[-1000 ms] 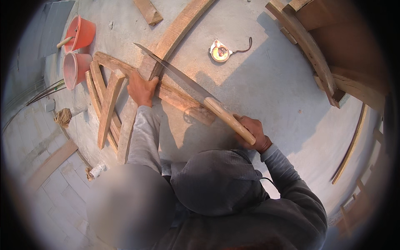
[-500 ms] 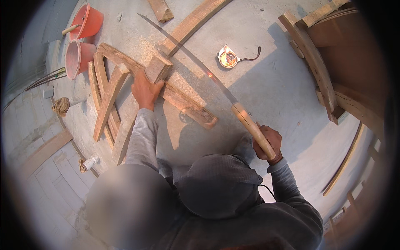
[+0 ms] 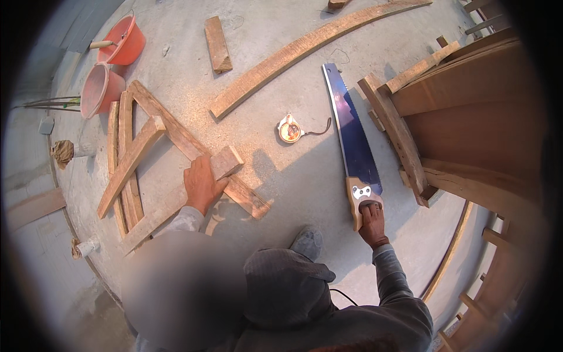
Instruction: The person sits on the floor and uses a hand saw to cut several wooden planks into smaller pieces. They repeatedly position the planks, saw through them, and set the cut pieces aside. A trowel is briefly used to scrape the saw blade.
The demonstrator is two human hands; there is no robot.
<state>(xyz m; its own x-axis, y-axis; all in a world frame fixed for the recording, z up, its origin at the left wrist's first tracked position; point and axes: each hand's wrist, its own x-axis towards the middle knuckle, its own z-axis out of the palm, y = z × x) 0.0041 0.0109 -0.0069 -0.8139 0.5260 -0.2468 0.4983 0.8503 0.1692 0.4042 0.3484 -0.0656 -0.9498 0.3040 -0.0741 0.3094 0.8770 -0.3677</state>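
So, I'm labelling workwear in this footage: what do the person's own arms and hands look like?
The left hand and right hand are bare, without gloves. The left sleeve is light grey and the right sleeve grey, darker near the shoulder. A thin black cord curves left of it.

I see a grey concrete floor [image 3: 305, 167] across most of my view, warm light and broad shadows falling over it. To my right is a timber-framed structure [image 3: 463, 105] with brown panels; on my left, a pale grey stretch [image 3: 35, 258], wall or paving I cannot tell, carries a brown board [image 3: 38, 209].
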